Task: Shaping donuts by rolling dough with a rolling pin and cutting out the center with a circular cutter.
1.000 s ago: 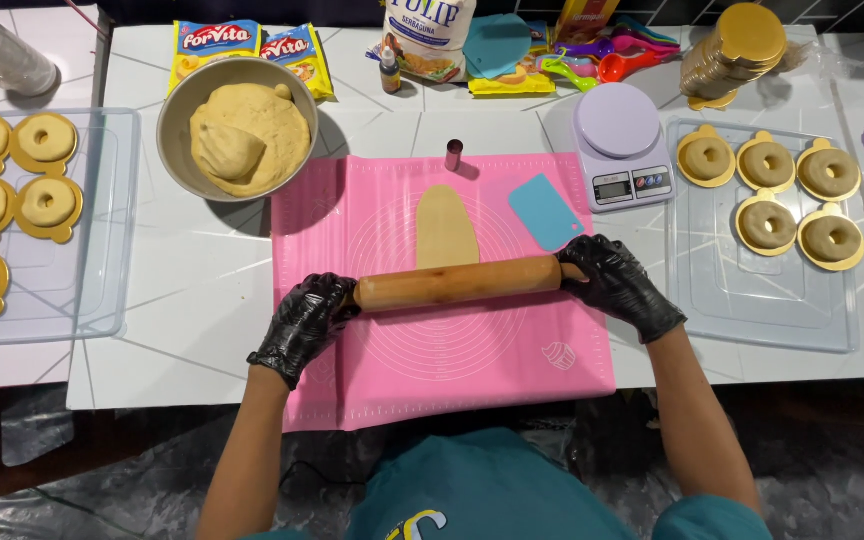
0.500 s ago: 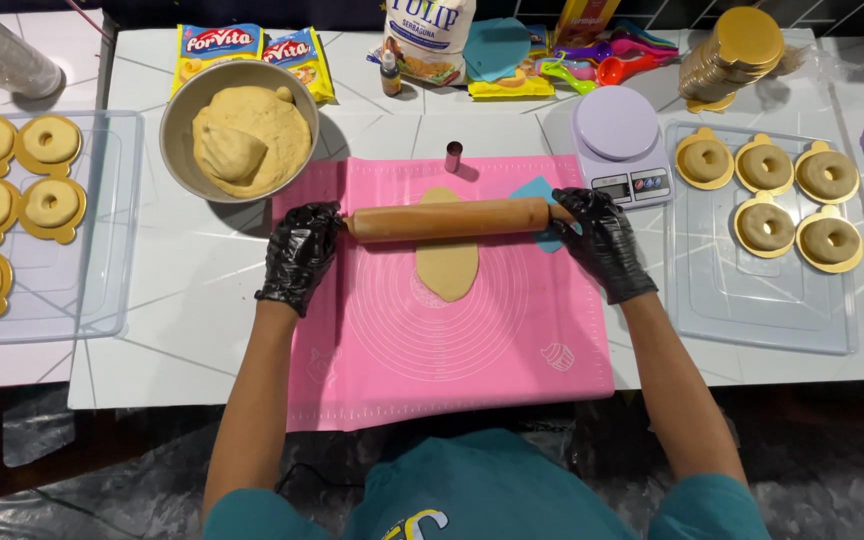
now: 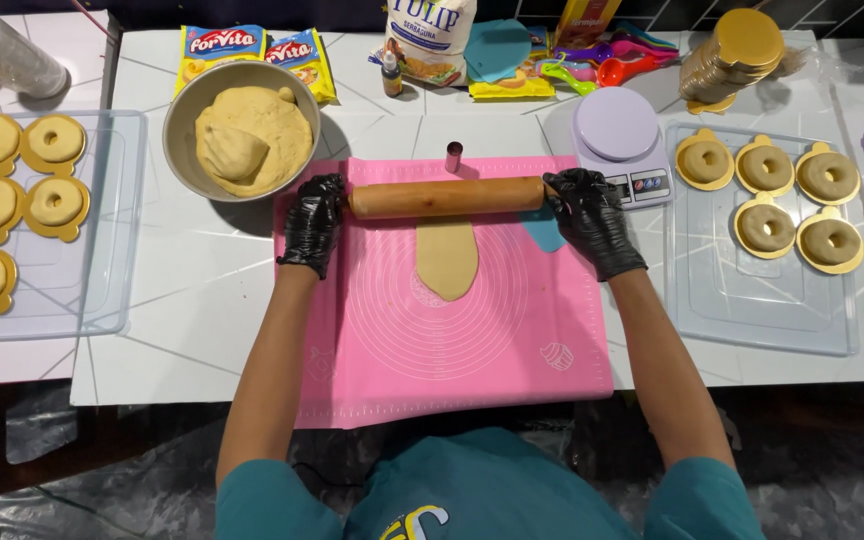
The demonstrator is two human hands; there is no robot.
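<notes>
A white table point(image 3: 202, 330) is covered at its centre by a pink silicone mat point(image 3: 452, 350). Clear trays point(image 3: 752, 310) of ring-shaped dough pieces are placed at both sides. A metal bowl point(image 3: 184, 110) of dough is set beside the mat's far left corner. A wooden rolling pin point(image 3: 447, 197) is laid across the far end of a flattened dough strip point(image 3: 447, 260) on the mat. Each pin end is grasped by clenched, black-gloved fingers: left hand point(image 3: 312, 222), right hand point(image 3: 592, 220). A small metal cutter point(image 3: 454, 157) is stood upright just beyond the pin.
</notes>
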